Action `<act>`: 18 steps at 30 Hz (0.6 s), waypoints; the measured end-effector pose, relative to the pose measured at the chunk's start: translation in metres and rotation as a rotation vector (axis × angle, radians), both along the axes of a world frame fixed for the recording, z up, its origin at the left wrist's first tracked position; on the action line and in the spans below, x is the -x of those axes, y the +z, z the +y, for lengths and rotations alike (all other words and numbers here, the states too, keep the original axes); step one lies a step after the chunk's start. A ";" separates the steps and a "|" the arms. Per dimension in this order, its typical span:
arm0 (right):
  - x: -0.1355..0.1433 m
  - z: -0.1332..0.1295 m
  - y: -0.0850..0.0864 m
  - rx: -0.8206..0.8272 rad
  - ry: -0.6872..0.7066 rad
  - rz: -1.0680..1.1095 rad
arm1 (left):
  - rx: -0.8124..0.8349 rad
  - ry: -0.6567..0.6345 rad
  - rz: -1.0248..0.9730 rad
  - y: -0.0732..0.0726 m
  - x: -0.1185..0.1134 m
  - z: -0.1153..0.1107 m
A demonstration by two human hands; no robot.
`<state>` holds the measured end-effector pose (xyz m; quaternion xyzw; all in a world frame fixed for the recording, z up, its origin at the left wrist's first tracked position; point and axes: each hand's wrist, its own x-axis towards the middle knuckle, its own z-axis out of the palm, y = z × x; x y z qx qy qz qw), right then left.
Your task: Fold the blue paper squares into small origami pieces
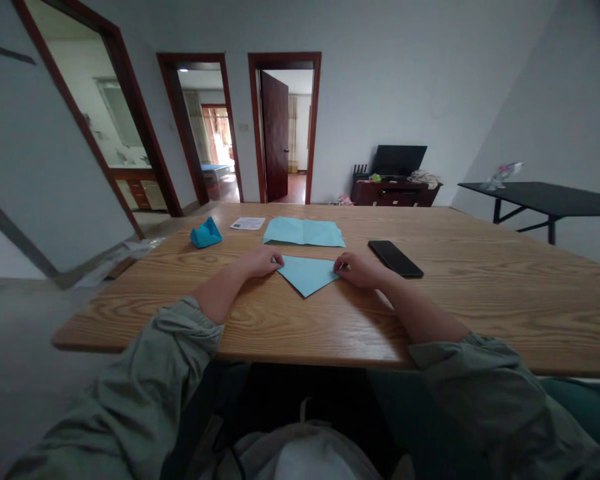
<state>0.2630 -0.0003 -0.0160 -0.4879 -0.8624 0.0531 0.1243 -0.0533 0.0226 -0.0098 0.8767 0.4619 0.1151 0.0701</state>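
Note:
A light blue sheet of paper [307,273], folded into a triangle, lies on the wooden table with its point toward me. My left hand [264,261] pinches its left corner between thumb and fingers. At the opposite corner, my right hand [360,269] grips the paper the same way. Just beyond the triangle rests a creased, partly unfolded light blue paper [304,231], touched by neither hand. Farther left stands a darker blue folded paper shape [207,233].
A black phone [396,258] lies right of my right hand. A small printed card [247,223] sits near the far edge of the wooden table [480,280]. Across the room are a TV [399,161] on a cabinet and a black table [545,199].

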 end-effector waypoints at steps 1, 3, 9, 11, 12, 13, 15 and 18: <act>0.001 -0.001 0.000 0.000 -0.011 -0.003 | -0.017 -0.001 -0.002 0.000 -0.001 -0.002; 0.003 -0.006 0.001 -0.016 -0.033 -0.002 | -0.094 0.038 0.001 -0.002 -0.002 -0.008; 0.013 -0.033 0.007 -0.223 -0.101 -0.162 | -0.319 0.208 0.198 -0.003 -0.008 -0.034; 0.017 -0.040 0.010 -0.234 -0.132 -0.213 | -0.299 0.190 0.229 -0.002 -0.010 -0.038; 0.019 -0.042 0.012 -0.217 -0.147 -0.225 | -0.282 0.178 0.237 -0.001 -0.010 -0.039; 0.020 -0.044 0.013 -0.196 -0.166 -0.231 | -0.266 0.170 0.241 -0.001 -0.011 -0.040; 0.024 -0.047 0.013 -0.171 -0.204 -0.250 | -0.243 0.173 0.246 -0.001 -0.012 -0.042; 0.029 -0.052 0.011 -0.194 -0.274 -0.296 | -0.268 0.211 0.230 -0.005 -0.017 -0.046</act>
